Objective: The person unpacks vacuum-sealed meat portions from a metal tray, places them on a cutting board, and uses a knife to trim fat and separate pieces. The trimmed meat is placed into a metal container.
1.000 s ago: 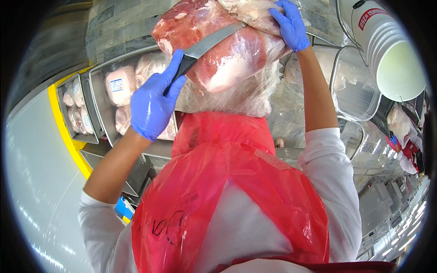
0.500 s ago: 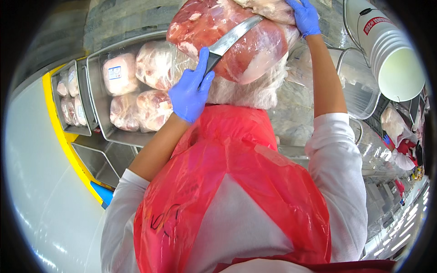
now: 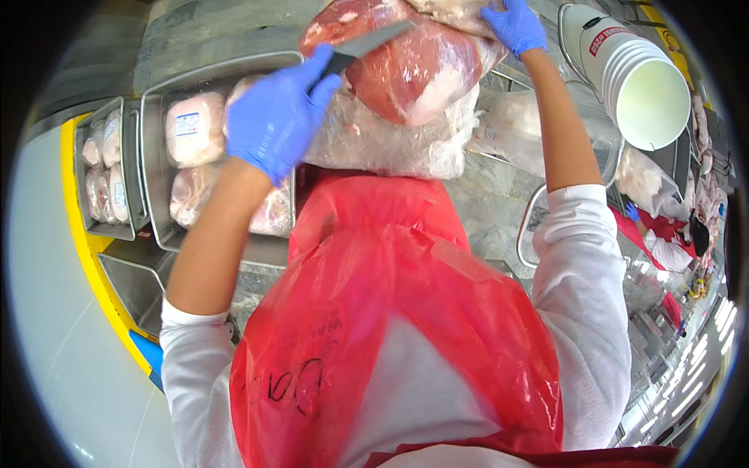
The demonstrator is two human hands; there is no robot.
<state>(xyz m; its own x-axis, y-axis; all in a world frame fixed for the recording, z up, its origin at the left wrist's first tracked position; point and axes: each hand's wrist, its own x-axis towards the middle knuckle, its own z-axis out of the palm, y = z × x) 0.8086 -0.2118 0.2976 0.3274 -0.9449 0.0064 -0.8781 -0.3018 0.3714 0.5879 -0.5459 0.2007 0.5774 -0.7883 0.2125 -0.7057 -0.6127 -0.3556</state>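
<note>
A large piece of raw red meat (image 3: 425, 74) lies at the top middle, resting on clear plastic wrap (image 3: 390, 148). My left hand (image 3: 277, 117), in a blue glove, is closed round the dark handle of a knife (image 3: 374, 40). Its broad blade slants up and to the right over the meat. At the far right end of the meat, my right hand (image 3: 516, 30), also gloved, grips the edge of a pale flap of fat (image 3: 456, 14). Part of its fingers is hidden by the flap.
On the left, a metal tub (image 3: 148, 168) holds several wrapped meat pieces, with a smaller metal bin (image 3: 134, 168) beyond it. Stacked white buckets (image 3: 651, 101) stand at the upper right. Another person (image 3: 667, 242) works farther right, near more wrapped meat (image 3: 647, 183).
My left hand has drawn back leftward and up toward me, and the knife's tip has slid left across the meat. My right hand keeps its hold on the flap. The view has shifted slightly.
</note>
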